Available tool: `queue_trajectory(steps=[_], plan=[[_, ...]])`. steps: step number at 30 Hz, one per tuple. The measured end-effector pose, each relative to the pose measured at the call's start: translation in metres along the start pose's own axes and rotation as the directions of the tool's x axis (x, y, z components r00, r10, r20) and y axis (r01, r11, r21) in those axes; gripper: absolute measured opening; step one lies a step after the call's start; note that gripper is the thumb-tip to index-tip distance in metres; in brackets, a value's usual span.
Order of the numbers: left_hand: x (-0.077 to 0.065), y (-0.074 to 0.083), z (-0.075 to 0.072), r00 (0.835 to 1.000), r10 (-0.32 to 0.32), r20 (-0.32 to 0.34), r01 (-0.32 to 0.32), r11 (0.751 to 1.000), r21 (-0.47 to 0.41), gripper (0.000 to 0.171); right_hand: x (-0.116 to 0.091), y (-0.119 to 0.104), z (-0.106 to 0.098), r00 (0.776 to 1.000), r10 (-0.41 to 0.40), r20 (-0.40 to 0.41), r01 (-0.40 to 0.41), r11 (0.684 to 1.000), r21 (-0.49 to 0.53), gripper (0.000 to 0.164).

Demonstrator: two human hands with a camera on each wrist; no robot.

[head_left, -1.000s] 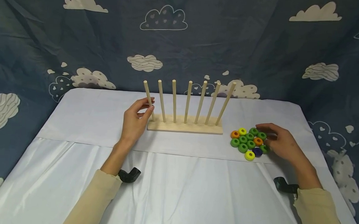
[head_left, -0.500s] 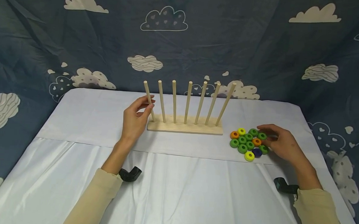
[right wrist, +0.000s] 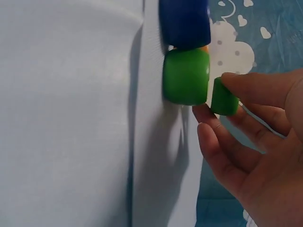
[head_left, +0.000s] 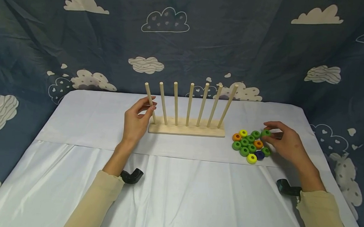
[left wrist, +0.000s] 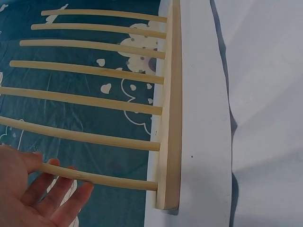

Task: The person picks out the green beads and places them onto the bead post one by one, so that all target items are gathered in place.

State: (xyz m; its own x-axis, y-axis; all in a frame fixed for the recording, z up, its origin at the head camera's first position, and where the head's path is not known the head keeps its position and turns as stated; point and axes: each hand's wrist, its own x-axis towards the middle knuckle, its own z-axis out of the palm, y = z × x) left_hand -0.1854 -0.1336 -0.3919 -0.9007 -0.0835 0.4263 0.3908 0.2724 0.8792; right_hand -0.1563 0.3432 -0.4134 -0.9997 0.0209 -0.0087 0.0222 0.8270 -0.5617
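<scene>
While the pale, seven-pegged wooden rack point(head_left: 186, 130) stands upright, the head view shows the left hand point(head_left: 136, 123) gripping its leftmost round peg point(head_left: 147, 89); right of the rack, beside a cluster of glossy coloured ring beads point(head_left: 249, 149), the right hand point(head_left: 285, 141) pinches a green ring bead point(head_left: 265, 132). White cloth point(head_left: 184, 191) in front of the rack leaves moving room. The left wrist view shows the rack's straight base edge point(left wrist: 175, 118). In the right wrist view, thumb and fingers point(right wrist: 222, 151) meet the bead's outer side, probably its best hold; it looks light, stiff, smooth, possibly slippery, sturdy.
</scene>
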Motion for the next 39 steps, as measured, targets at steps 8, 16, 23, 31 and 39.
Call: queue_trajectory(steps=[8, 16, 23, 31, 39], plan=[[0.003, 0.001, 0.003, 0.999, 0.038, -0.007, -0.038, 0.999, 0.012, 0.031, -0.002, -0.009, -0.001, 0.996, -0.044, -0.072, 0.046, 0.998, 0.037, 0.055], [0.003, 0.001, 0.004, 0.998, 0.055, -0.033, -0.055, 0.998, -0.014, 0.030, -0.003, -0.020, 0.001, 0.990, -0.074, -0.121, 0.085, 0.993, 0.084, 0.050], [0.002, 0.001, 0.005, 0.995, 0.083, -0.049, -0.083, 0.997, 0.001, 0.035, -0.004, -0.029, 0.001, 0.986, -0.042, -0.160, 0.066, 0.987, 0.149, 0.049], [0.002, 0.000, 0.005, 0.995, 0.089, -0.050, -0.089, 0.996, 0.011, 0.033, -0.004, -0.039, 0.001, 0.983, -0.030, -0.179, 0.070, 0.972, 0.225, 0.046], [0.001, -0.002, 0.005, 0.996, 0.071, -0.054, -0.070, 0.997, 0.025, 0.031, -0.003, -0.047, 0.003, 0.978, -0.093, -0.185, 0.138, 0.959, 0.246, 0.044]])
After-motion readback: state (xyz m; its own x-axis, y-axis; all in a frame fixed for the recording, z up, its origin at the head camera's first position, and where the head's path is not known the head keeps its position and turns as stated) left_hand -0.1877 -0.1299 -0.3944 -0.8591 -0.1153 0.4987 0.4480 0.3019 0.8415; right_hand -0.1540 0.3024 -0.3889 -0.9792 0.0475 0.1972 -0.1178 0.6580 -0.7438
